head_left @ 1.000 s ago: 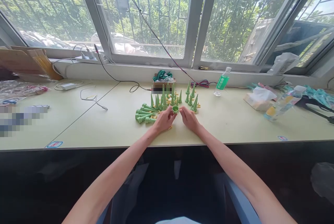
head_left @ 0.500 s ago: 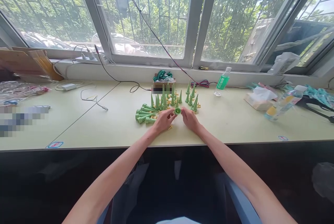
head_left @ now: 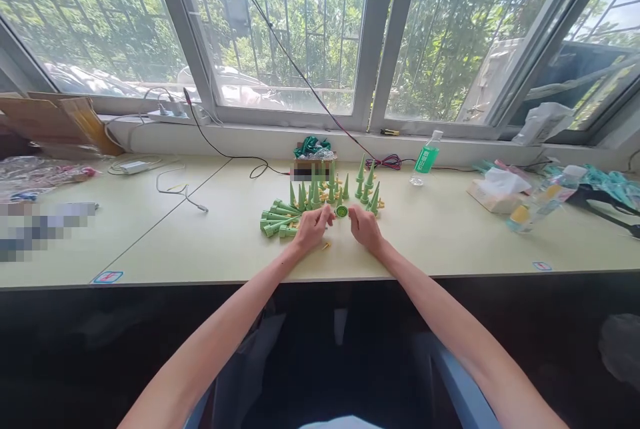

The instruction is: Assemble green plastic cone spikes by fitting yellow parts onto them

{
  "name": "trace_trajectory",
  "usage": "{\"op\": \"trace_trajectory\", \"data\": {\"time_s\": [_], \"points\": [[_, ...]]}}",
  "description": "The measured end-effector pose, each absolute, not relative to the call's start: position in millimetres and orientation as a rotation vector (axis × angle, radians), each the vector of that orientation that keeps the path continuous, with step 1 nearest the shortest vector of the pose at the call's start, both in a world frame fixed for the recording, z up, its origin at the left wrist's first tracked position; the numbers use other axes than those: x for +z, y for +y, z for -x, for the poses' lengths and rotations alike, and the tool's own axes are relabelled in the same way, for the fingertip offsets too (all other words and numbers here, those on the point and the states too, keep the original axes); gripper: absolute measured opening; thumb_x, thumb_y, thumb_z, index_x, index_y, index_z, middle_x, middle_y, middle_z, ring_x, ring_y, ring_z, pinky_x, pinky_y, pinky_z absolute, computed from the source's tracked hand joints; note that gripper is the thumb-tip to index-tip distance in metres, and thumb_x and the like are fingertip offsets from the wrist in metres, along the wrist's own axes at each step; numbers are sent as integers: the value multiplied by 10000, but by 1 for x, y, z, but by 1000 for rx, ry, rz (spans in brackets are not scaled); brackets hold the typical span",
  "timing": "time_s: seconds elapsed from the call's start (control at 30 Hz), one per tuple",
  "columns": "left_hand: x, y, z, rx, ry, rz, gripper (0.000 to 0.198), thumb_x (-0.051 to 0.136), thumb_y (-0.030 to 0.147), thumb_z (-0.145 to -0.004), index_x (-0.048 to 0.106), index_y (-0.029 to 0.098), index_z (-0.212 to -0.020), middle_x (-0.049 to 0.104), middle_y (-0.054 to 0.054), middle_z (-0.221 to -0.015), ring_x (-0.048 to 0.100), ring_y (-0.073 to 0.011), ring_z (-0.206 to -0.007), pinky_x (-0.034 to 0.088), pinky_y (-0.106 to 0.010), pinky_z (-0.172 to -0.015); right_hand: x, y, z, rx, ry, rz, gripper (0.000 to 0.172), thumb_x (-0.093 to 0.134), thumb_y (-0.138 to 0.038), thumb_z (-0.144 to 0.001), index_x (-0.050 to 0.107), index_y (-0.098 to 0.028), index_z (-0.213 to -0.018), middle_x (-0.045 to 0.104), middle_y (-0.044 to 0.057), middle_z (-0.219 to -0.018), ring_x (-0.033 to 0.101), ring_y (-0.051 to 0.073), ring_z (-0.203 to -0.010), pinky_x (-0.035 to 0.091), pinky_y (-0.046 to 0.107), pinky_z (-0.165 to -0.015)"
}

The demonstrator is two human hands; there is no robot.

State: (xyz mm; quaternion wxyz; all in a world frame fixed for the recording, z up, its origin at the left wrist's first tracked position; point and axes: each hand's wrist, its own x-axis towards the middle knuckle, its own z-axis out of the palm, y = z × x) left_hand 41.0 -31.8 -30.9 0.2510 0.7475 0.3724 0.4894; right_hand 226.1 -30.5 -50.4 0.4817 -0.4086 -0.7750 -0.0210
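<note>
Between my two hands is a green plastic watering spike (head_left: 341, 212), its round hollow end turned toward me. My left hand (head_left: 313, 228) is closed at the spike's left side, thumb and forefinger bent close to its rim. On the other side my right hand (head_left: 366, 228) is curled, fingertips by the rim; their exact contact is hidden. Left of my left hand several green spikes (head_left: 277, 217) lie in a fanned pile. Behind my hands, more green spikes (head_left: 301, 196) stand points up, with small yellow valves among them. A loose yellow valve (head_left: 327, 246) lies near my left wrist.
A small box (head_left: 314, 169) with green material stands at the back. Right of it are a green-labelled bottle (head_left: 426, 159), a tissue box (head_left: 493, 196) and another bottle (head_left: 545, 199). Cables (head_left: 183, 192) lie at left, with cardboard (head_left: 55, 122) beyond. The table edge (head_left: 200, 284) runs in front.
Both hands have shifted slightly, and their fingers are a little farther from the spike's rim. The round end has turned slightly. The standing and lying spikes have not moved.
</note>
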Motion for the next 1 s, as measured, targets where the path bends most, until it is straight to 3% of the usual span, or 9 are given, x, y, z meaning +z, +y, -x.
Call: {"op": "trace_trajectory", "data": {"time_s": [0.17, 0.53, 0.83, 1.0], "points": [[-29, -32, -40, 1208, 1009, -1979, 725, 277, 590, -977, 685, 154, -567, 610, -33, -476, 566, -118, -465, 466, -244, -562, -48, -33, -226, -82, -1936, 963, 421, 218, -409, -1048, 436, -221, -739, 390, -21, -551, 338, 134, -455, 246, 272, -485], [-30, -31, -41, 1038, 1002, -2064, 774, 239, 563, -995, 631, 173, -453, 577, -39, -418, 667, -171, -594, 490, -268, -711, -43, -37, -225, -62, -2040, 917, 379, 272, -355, -1044, 433, -218, -730, 456, -6, -602, 375, 134, -506, 275, 264, -532], [-30, -32, -38, 1080, 993, -2167, 689, 307, 526, -991, 586, 155, -482, 482, -6, -414, 563, -139, -524, 433, -241, -621, -43, -38, -225, 24, -2025, 942, 358, 276, -358, -1038, 398, -223, -729, 397, -27, -578, 323, 129, -495, 255, 256, -515], [-24, -38, -38, 1143, 952, -2307, 490, 451, 487, -952, 607, 137, -647, 511, 15, -546, 417, -89, -486, 323, -224, -506, -44, -37, -225, 67, -2036, 985, 378, 263, -374, -1038, 443, -214, -746, 411, -25, -565, 328, 130, -479, 261, 254, -515]]}}
